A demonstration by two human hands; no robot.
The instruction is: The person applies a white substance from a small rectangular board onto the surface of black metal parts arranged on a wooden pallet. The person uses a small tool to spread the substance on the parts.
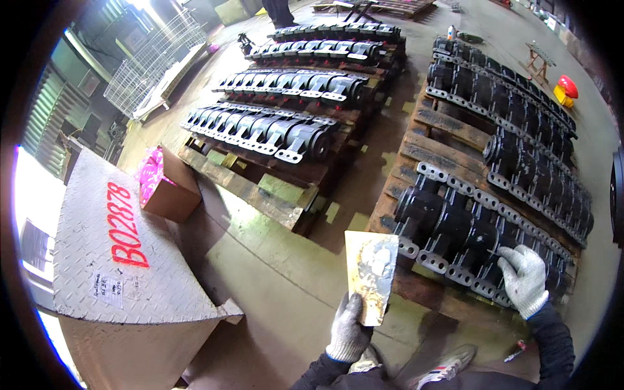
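My left hand [350, 330], in a grey-white knit glove, grips the lower edge of a flat yellowish board [357, 260]. A smear of pale grey paste covers much of its face. My right hand [525, 281], gloved alike, is over the nearest black cylindrical assembly [448, 224] on the right pallet. Its thumb and fingers come together in a pinch near the black surface; whatever is between them is too small to make out. Rows of perforated light-metal feet run along both sides of that assembly.
More black assemblies [539, 172] lie on the right wooden pallet [448, 127], others on the left pallet [250, 195]. At left stand a tread-plate metal block [169, 286] with red marking and a cardboard box [179, 188] of pink material. A red-and-yellow object [566, 90] stands far right.
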